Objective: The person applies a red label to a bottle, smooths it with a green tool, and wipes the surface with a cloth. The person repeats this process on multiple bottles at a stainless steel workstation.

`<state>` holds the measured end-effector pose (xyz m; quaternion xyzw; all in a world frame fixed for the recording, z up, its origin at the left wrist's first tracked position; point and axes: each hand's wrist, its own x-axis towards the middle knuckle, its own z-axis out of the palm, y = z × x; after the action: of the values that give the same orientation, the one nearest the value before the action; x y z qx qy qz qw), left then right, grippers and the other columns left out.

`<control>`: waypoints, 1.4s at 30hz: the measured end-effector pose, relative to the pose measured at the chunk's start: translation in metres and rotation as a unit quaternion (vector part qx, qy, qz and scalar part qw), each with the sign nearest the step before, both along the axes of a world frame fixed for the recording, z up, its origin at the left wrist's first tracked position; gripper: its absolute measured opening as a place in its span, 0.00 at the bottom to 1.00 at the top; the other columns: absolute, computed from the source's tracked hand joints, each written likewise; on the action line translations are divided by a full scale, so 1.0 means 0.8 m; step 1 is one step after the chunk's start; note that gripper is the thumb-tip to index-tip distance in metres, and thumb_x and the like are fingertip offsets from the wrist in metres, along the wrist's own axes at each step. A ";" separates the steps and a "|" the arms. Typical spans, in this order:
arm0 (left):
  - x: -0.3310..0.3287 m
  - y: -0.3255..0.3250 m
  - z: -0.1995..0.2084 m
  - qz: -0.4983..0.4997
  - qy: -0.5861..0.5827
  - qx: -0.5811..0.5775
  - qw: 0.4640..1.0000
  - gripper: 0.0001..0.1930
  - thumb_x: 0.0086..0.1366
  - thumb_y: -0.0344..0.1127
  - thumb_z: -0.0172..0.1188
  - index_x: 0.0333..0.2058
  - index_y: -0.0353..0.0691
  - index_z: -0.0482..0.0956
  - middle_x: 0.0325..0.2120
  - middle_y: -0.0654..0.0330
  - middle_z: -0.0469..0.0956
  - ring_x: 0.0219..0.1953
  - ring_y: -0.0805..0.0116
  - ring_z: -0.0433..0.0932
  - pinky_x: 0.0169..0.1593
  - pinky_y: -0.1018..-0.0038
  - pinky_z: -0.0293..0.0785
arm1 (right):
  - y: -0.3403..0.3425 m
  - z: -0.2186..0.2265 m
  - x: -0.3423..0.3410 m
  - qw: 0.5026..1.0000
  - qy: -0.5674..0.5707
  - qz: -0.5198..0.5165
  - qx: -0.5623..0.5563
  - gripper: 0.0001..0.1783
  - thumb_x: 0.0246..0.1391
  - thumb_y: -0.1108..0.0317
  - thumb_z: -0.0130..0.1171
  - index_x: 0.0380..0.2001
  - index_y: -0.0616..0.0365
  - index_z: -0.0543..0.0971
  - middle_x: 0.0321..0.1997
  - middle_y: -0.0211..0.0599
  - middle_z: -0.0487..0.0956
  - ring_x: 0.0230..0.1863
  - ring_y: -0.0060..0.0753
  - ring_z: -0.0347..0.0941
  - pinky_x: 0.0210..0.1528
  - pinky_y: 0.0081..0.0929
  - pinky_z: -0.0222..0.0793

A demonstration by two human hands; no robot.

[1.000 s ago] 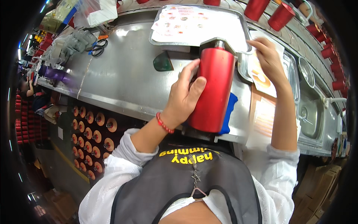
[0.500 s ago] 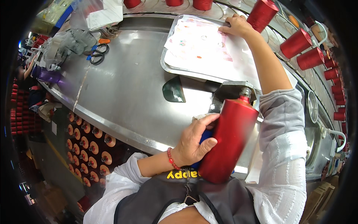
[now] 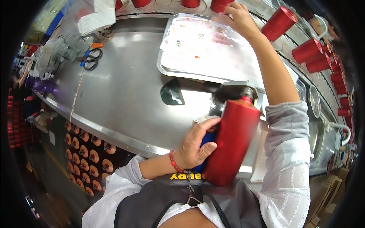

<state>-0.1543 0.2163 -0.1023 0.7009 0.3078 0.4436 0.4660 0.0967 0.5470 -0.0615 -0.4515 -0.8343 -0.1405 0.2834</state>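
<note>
A red bottle [image 3: 235, 142] with a threaded neck stands out close to my body, tilted, its neck by a metal fixture [image 3: 237, 90]. Beside it, my left hand [image 3: 195, 148] curls its fingers round something blue [image 3: 207, 142], mostly hidden; the thumb points at the bottle. A white wrap [image 3: 205, 119] shows at its fingertips. My right hand [image 3: 240, 19] reaches over the far edge of a metal tray [image 3: 163, 71], fingers bent and apart, beside another red bottle [image 3: 220, 5] on the conveyor. Printed white sheets [image 3: 190, 47] lie in the tray.
A dark green curved plate [image 3: 173, 93] lies on the steel table [image 3: 125, 87]. Black scissors [image 3: 91, 60] and plastic bags [image 3: 62, 49] are at the left. More red bottles [image 3: 279, 23] line the curving conveyor. Below the table's left edge stand rows of bottles [image 3: 93, 154].
My right hand has moved from the sheets' edge in the tray up to a red bottle on the conveyor. The left hand and near bottle keep their places; the conveyor bottles have shifted.
</note>
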 end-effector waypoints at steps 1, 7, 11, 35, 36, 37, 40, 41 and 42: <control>-0.001 -0.002 0.001 -0.007 -0.005 -0.015 1.000 0.38 0.74 0.59 0.49 0.64 0.25 0.62 0.56 0.43 0.73 0.55 0.56 0.77 0.59 0.66 0.72 | -0.022 0.018 -0.005 1.000 0.012 0.016 0.000 0.11 0.58 0.63 0.65 0.36 0.61 0.81 0.50 0.40 0.79 0.57 0.47 0.71 0.57 0.40 0.69; -0.002 -0.013 -0.003 -0.037 0.009 0.068 0.997 0.47 0.66 0.66 0.57 0.67 0.27 0.59 0.62 0.38 0.65 0.63 0.43 0.66 0.67 0.55 0.60 | -0.207 0.147 0.014 0.995 -0.033 0.057 0.073 0.09 0.59 0.66 0.65 0.32 0.61 0.79 0.50 0.41 0.79 0.54 0.45 0.73 0.56 0.38 0.69; -0.013 -0.035 0.016 -0.078 0.102 0.179 0.975 0.62 0.56 0.71 0.65 0.71 0.26 0.47 0.65 0.33 0.60 0.69 0.35 0.58 0.71 0.41 0.45 | -0.326 0.202 0.018 0.998 -0.023 0.045 0.039 0.08 0.61 0.68 0.64 0.32 0.61 0.78 0.54 0.40 0.79 0.53 0.42 0.76 0.53 0.34 0.72; 0.011 -0.066 0.021 -0.027 0.022 -0.016 0.999 0.53 0.61 0.59 0.67 0.69 0.27 0.49 0.65 0.36 0.58 0.68 0.45 0.60 0.71 0.57 0.54 | -0.406 0.065 -0.009 0.980 0.151 0.066 -0.115 0.12 0.57 0.63 0.67 0.32 0.62 0.78 0.38 0.39 0.77 0.43 0.42 0.72 0.45 0.37 0.70; 0.008 -0.067 0.023 -0.030 0.023 -0.018 0.999 0.52 0.61 0.57 0.67 0.69 0.27 0.49 0.65 0.36 0.58 0.68 0.45 0.59 0.71 0.57 0.54 | -0.404 0.061 -0.008 0.982 0.147 0.067 -0.101 0.13 0.57 0.63 0.67 0.31 0.62 0.78 0.39 0.39 0.78 0.43 0.42 0.72 0.46 0.36 0.70; 0.004 -0.065 0.027 -0.043 0.029 -0.017 0.998 0.52 0.62 0.54 0.68 0.70 0.27 0.48 0.66 0.37 0.58 0.69 0.45 0.59 0.71 0.57 0.53 | -0.404 0.060 -0.007 0.978 0.163 0.058 -0.119 0.12 0.55 0.64 0.69 0.31 0.62 0.78 0.40 0.40 0.78 0.45 0.42 0.73 0.48 0.36 0.71; 0.000 -0.066 0.029 -0.056 0.052 -0.010 0.997 0.52 0.63 0.55 0.67 0.70 0.27 0.47 0.67 0.37 0.56 0.70 0.45 0.57 0.72 0.57 0.51 | -0.402 0.057 -0.006 0.982 0.176 0.017 -0.072 0.11 0.53 0.65 0.69 0.30 0.61 0.78 0.43 0.40 0.79 0.47 0.42 0.73 0.50 0.37 0.70; 0.001 -0.067 0.028 -0.052 0.046 -0.008 0.998 0.52 0.63 0.55 0.66 0.70 0.27 0.47 0.68 0.36 0.55 0.70 0.45 0.57 0.72 0.56 0.50 | -0.400 0.057 -0.007 0.985 0.172 -0.007 -0.028 0.10 0.53 0.67 0.69 0.29 0.61 0.78 0.44 0.41 0.79 0.49 0.45 0.72 0.52 0.39 0.69; -0.001 -0.066 0.029 -0.056 0.060 -0.003 0.997 0.52 0.64 0.56 0.65 0.71 0.28 0.45 0.69 0.37 0.54 0.71 0.44 0.56 0.72 0.57 0.50 | -0.404 0.060 -0.009 0.983 0.180 -0.034 0.002 0.07 0.54 0.70 0.67 0.31 0.61 0.79 0.44 0.43 0.79 0.50 0.47 0.72 0.54 0.40 0.67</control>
<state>-0.1554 0.1639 -0.0790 0.7405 0.2972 0.3734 0.4732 0.0895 0.2239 -0.0132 -0.4967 -0.7537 -0.0678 0.4250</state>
